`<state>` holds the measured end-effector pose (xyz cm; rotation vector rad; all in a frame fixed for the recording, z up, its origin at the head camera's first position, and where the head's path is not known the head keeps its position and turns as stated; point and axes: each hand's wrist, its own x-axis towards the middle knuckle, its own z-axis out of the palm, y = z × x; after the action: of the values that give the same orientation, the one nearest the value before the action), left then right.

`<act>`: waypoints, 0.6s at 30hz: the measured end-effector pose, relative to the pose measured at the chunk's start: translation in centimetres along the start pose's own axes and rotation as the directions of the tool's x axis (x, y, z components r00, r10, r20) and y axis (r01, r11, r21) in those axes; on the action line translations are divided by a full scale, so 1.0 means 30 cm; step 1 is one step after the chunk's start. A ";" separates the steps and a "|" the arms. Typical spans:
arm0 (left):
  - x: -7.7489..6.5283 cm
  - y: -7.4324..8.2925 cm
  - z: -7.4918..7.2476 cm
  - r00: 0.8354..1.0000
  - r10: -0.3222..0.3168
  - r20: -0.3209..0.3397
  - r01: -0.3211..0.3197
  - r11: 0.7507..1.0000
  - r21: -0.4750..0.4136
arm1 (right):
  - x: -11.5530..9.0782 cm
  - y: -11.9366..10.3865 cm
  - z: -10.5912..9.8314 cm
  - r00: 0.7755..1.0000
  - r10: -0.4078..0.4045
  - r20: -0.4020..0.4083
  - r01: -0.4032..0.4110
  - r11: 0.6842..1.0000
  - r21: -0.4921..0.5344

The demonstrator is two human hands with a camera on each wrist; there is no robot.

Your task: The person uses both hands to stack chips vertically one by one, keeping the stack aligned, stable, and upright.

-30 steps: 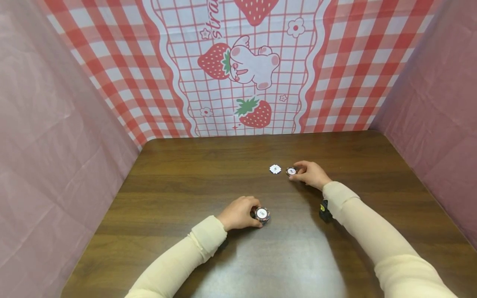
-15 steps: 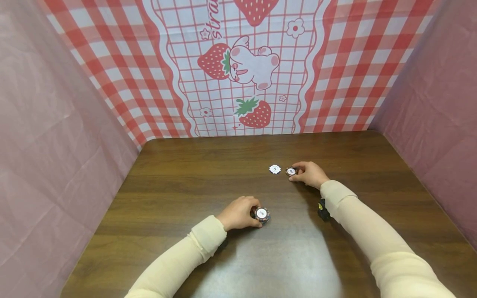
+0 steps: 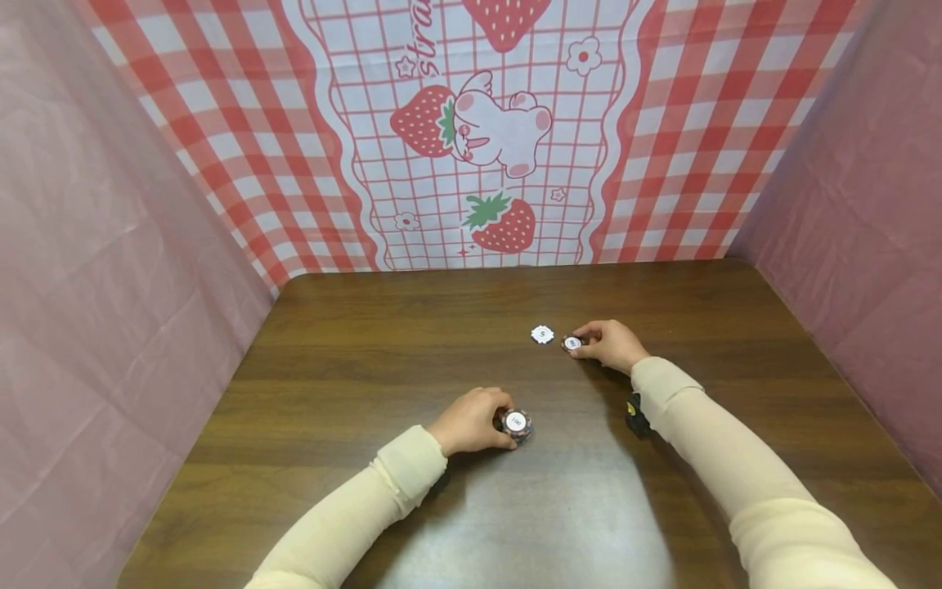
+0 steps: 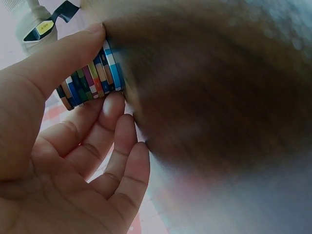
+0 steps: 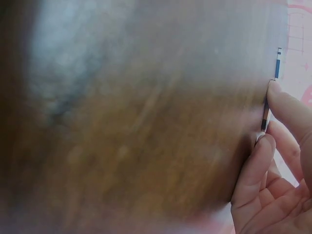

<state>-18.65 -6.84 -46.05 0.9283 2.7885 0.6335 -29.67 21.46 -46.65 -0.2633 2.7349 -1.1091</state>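
My left hand (image 3: 473,422) grips a stack of poker chips (image 3: 518,424) between thumb and fingers at the middle of the table, the top chip marked 100. In the left wrist view the stack (image 4: 90,78) shows several chips with edges of many colours, standing on the wood. Farther back and to the right, my right hand (image 3: 612,345) pinches a single dark-edged poker chip (image 3: 571,344) flat at the tabletop. Just left of that chip lies a white poker chip (image 3: 542,334) with a 5 on it; only its blue and white edge (image 5: 278,66) shows in the right wrist view.
The brown wooden table (image 3: 353,343) ends at a red and white strawberry cloth (image 3: 471,164) hung behind it. Pink cloth walls (image 3: 125,245) stand at both sides. A dark strapped device (image 3: 637,415) hangs under the right wrist.
The right hand has shifted the dark-edged chip slightly left and nearer to me, beside the white chip. My left hand and its stack stay in place.
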 end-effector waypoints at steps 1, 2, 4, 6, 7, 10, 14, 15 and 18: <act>0.001 -0.001 0.001 1.000 0.000 0.000 0.000 1.000 0.001 | 0.001 0.001 0.001 1.000 -0.003 0.000 0.003 1.000 -0.002; 0.001 -0.001 0.001 1.000 -0.002 0.001 0.002 1.000 0.002 | 0.002 0.001 0.001 1.000 -0.002 -0.001 0.002 1.000 -0.003; 0.001 -0.001 0.001 1.000 -0.006 0.003 0.006 1.000 0.005 | 0.004 0.001 0.003 1.000 -0.004 -0.006 0.004 1.000 -0.007; 0.001 -0.002 0.001 1.000 -0.010 0.006 0.010 1.000 0.006 | 0.005 0.000 0.004 1.000 -0.007 -0.007 0.006 1.000 -0.019; 0.000 -0.001 0.001 1.000 -0.011 0.007 0.011 1.000 0.007 | 0.004 -0.001 0.004 1.000 -0.005 -0.010 0.005 1.000 -0.024; 0.000 -0.001 0.000 1.000 -0.008 0.005 0.008 1.000 0.006 | 0.002 -0.001 0.004 1.000 -0.018 -0.022 0.017 0.998 -0.059; 0.000 -0.001 0.000 1.000 -0.003 0.003 0.003 1.000 0.006 | 0.002 0.001 0.007 0.998 -0.046 -0.041 0.042 0.993 -0.107; 0.000 -0.001 0.000 1.000 -0.003 0.003 0.003 1.000 0.006 | 0.002 0.002 0.007 0.998 -0.052 -0.044 0.047 0.992 -0.116; 0.000 0.000 0.001 1.000 -0.007 0.006 0.007 1.000 0.005 | 0.004 0.000 0.008 0.996 -0.071 -0.046 0.063 0.986 -0.156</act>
<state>-18.65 -6.84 -46.07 0.9194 2.7880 0.6224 -29.72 21.27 -46.82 -0.3548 2.8820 -0.9330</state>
